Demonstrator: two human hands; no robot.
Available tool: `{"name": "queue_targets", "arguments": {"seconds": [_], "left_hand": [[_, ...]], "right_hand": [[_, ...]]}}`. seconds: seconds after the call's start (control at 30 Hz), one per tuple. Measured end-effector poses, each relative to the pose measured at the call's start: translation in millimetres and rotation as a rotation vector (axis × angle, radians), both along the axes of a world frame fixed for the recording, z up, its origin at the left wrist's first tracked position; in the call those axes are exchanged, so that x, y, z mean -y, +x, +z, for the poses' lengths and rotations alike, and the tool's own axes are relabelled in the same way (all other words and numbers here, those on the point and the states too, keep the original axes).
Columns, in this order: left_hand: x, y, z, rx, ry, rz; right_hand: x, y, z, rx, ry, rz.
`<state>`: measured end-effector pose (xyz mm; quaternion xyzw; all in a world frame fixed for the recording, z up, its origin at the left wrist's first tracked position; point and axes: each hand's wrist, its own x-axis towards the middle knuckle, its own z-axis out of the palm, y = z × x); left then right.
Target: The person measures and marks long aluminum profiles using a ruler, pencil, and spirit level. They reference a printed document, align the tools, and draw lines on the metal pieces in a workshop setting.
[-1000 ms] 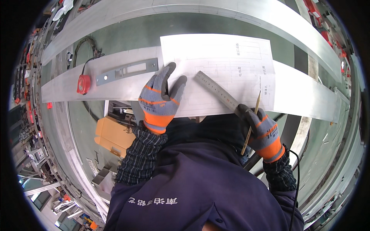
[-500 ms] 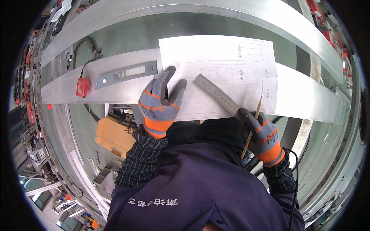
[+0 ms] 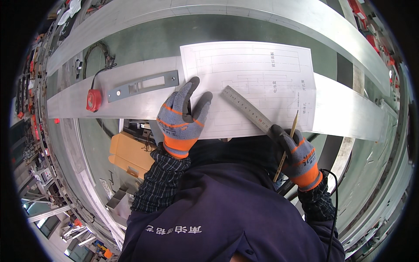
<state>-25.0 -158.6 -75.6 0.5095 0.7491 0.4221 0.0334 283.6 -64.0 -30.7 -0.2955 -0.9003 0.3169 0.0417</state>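
A sheet of paper with a printed line drawing lies across a wide silver metal profile. At the sheet's lower left edge rests my left hand, in a grey and orange work glove, thumb and forefinger apart with nothing between them. My right hand, gloved the same way, grips one end of a steel ruler that slants over the drawing. A pencil is held in that hand too, its tip pointing up and away. Left of my left hand lies a grey slotted metal plate.
A red tape measure sits on the profile at the left. Below it is an opened cardboard box. Another long metal profile runs along the far side. A black cable hangs by my right sleeve.
Almost nothing differs. The whole scene sits slightly lower in the picture; both hands, the ruler and the pencil keep their places on the paper.
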Motion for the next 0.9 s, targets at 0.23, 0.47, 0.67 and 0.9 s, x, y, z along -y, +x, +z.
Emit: {"name": "queue_targets", "arguments": {"seconds": [0.23,0.47,0.67,0.9], "left_hand": [[1.4,-1.4,4.4,-0.038,-0.031,0.000],[1.3,-3.5,9.0,-0.121,0.002,-0.011],[1.8,-0.9,4.7,-0.074,0.025,-0.002],[4.9,1.2,7.5,-0.105,-0.003,0.013]], "right_hand": [[-2.0,-3.6,2.1,-0.141,-0.008,-0.086],[-63.2,38.1,7.8,-0.188,0.345,-0.376],[-116.2,74.4,-9.0,-0.075,0.573,-0.637],[-116.1,90.6,-25.8,-0.002,0.574,-0.940]]}}
